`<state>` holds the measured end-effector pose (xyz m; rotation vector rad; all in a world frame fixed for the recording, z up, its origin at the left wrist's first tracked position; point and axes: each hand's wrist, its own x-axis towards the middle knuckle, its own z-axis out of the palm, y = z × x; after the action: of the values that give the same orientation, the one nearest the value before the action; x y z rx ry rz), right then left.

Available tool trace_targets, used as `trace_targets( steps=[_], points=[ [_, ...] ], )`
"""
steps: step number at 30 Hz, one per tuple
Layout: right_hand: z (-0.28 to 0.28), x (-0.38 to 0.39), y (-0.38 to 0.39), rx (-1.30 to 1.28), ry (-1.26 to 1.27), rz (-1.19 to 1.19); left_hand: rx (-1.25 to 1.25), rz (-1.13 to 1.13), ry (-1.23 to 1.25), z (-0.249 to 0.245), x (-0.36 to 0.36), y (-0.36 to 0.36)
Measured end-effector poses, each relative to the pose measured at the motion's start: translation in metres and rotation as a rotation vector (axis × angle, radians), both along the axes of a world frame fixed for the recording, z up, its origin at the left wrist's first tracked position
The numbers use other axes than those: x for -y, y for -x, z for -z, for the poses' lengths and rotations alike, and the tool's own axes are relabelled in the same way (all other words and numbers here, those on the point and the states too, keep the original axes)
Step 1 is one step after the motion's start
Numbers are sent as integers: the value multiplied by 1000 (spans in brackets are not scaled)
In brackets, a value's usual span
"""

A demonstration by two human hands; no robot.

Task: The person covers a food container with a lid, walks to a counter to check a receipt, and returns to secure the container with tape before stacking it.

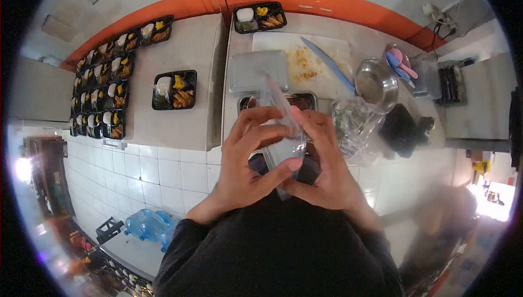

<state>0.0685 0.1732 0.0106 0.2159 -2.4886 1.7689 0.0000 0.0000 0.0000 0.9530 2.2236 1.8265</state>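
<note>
Between my hands, in front of my chest, is a clear, thin plastic lid [279,151], tilted on edge. My left hand [242,152] grips it from the left, with the thumb across its lower part and the fingers bent over the upper part. My right hand [327,158] pinches its right side with thumb and fingers. Just beyond my hands stands a metal tray [310,102], mostly hidden by them. Behind that tray lie more clear plastic lids [257,71].
A cutting board [338,46] holds a blue knife [329,64] and crumbs. Right are a steel bowl [376,84], a plastic bag of greens [351,123] and a black bag [403,128]. Filled bento boxes [101,90] line the left table; single ones [174,90] stand apart.
</note>
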Motion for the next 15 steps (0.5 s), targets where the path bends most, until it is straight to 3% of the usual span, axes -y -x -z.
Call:
trace_targets(
  steps=[2,6,8,11,15],
  points=[
    [-2,4,0,-21,-49,0,181,19,-172,3,5,-1],
    [2,1,-11,144,126,34,272,111,-202,15,8,-5],
    [4,0,-10,51,122,25,433,208,-345,22,9,-4],
    [11,-1,-8,-25,96,17,527,248,-373,26,10,-5],
    [20,-2,-9,24,182,89,549,96,-327,21,4,-9]
  ],
)
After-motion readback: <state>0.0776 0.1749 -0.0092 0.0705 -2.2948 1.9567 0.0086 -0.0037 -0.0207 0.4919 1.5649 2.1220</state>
